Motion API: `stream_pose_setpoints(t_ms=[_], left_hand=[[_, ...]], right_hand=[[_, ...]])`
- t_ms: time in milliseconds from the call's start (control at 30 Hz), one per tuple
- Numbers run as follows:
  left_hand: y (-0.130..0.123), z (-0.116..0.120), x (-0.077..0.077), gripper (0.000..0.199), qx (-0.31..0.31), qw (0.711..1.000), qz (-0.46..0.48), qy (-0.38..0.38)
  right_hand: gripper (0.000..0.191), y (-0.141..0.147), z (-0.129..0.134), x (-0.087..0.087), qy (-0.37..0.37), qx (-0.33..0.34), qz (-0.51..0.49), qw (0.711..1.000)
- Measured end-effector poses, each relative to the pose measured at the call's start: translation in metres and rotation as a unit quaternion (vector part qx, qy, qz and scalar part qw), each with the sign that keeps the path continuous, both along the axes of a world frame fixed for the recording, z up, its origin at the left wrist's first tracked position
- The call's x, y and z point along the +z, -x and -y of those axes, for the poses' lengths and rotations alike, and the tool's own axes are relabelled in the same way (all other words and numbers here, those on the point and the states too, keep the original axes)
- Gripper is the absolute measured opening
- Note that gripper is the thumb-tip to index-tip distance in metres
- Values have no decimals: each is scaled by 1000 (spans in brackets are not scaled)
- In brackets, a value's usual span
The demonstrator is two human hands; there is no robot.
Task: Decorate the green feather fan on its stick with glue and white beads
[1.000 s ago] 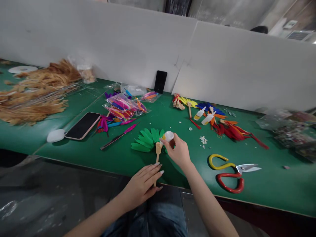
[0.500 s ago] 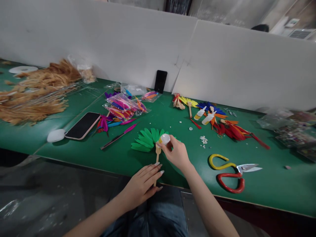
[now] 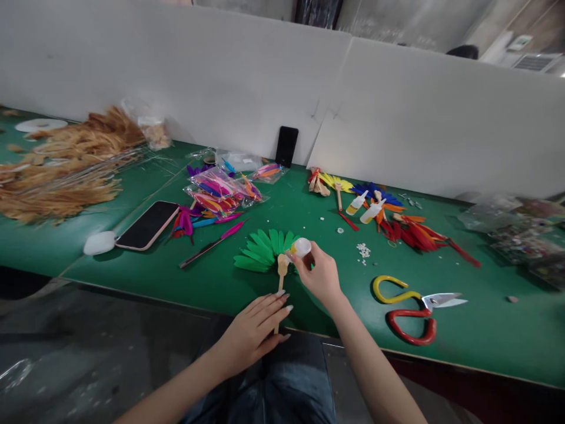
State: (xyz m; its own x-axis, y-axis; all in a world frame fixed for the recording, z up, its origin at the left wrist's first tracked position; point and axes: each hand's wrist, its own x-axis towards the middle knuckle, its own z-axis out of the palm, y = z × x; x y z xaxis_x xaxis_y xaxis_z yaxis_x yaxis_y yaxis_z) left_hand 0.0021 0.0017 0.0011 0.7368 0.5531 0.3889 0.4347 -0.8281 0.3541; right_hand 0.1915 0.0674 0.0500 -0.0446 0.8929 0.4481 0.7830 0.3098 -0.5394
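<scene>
A fan of green feathers (image 3: 260, 250) lies on the green table, with the rounded head of a small wooden stick (image 3: 281, 282) at its base. My left hand (image 3: 260, 327) rests over the stick's lower handle, fingers laid across it and thumb below, holding it down. In my right hand (image 3: 321, 274) is a small glue bottle (image 3: 302, 247), pinched and tilted, its white bottom facing up. Its nozzle end points toward the stick's head and the feathers; whether it touches is too small to tell.
Scissors (image 3: 424, 306) lie at right, near small white beads (image 3: 363, 252). Two more glue bottles (image 3: 356, 203) lie by coloured feather pieces (image 3: 415, 229). Bagged feathers (image 3: 216, 191), a pen (image 3: 200, 253), a phone (image 3: 149, 225), a white case (image 3: 99, 242) and dried plumes (image 3: 66, 159) occupy the left.
My right hand has shifted the glue bottle slightly to the right, uncovering more of the stick's head. My left hand stays in place on the handle.
</scene>
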Motion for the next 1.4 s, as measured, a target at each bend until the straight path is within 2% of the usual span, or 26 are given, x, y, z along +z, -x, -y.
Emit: stream_pose_setpoints(t_ms=[200,400,600,1033,1200,1400], left_hand=[[0,1,2,44,2,1000,-4,7],[0,1,0,45,-3,1000,-2,8],[0,0,1,45,-2,1000,-2,10],[1,-1,0,44,0,1000,2,4],[0,-1,2,43,1,1000,11,0],[0,-1,2,44,0,1000,7,7]], right_hand=[[23,2,-1,-3,14,50,18,998],[28,0,-3,-4,-3,12,35,999],[28,0,-4,-5,17,25,24,999],[25,0,-5,-6,-27,0,42,999],[26,2,-4,-6,-9,27,32,999],[24,0,-4,-4,-6,8,23,1000]])
